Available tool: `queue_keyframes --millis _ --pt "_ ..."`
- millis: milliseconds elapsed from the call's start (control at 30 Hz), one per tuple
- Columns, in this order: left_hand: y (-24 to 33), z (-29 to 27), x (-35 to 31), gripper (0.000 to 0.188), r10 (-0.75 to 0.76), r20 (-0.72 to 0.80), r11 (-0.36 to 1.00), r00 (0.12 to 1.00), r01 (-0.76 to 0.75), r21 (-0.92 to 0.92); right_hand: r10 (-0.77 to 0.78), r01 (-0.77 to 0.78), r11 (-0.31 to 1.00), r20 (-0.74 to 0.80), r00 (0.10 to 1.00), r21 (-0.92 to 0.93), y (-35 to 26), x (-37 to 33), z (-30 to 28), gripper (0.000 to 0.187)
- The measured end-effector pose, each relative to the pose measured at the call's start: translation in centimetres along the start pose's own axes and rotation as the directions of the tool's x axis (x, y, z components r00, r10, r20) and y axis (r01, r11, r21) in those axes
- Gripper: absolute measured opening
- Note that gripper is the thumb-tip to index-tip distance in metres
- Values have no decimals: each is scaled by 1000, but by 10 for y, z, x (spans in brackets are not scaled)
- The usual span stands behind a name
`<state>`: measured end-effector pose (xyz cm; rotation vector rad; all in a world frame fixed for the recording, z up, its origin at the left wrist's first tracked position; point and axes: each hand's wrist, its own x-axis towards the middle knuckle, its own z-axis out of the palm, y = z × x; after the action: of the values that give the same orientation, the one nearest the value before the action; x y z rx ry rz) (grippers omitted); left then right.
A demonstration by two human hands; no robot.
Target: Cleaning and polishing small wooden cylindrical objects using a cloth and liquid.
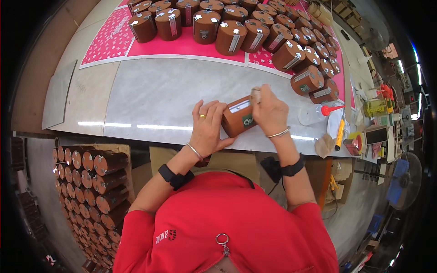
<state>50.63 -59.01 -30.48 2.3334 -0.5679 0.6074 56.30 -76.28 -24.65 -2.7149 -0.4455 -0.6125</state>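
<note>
A brown cylindrical box lies tilted on its side near the table's front edge, with a pale strip and a dark green label on its curved side. My left hand grips its left end, the thumb under it and the fingers along the top. My right hand is closed at the box's right end, pinching a small crumpled beige cloth against its upper edge. The box's right end is hidden behind the right hand.
Several similar brown boxes stand on a pink printed sheet at the back. At right lie a clear bottle with a red nozzle, a yellow cutter knife and a beige rag. More cylinders are stacked lower left.
</note>
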Motion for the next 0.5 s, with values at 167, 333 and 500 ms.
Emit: queue_keyframes --millis 167,333,500 --pt "-5 9 -10 93 43 -28 999 999 -43 1 -212 211 975 7 977 75 -37 -22 2 10" --pt "5 1 -9 97 -131 86 982 988 141 -128 6 -6 997 -1 1000 -76 17 -16 -8 12" --pt "3 7 -6 94 -149 104 977 983 162 -140 -38 37 999 42 998 35 -7 -27 -9 12"
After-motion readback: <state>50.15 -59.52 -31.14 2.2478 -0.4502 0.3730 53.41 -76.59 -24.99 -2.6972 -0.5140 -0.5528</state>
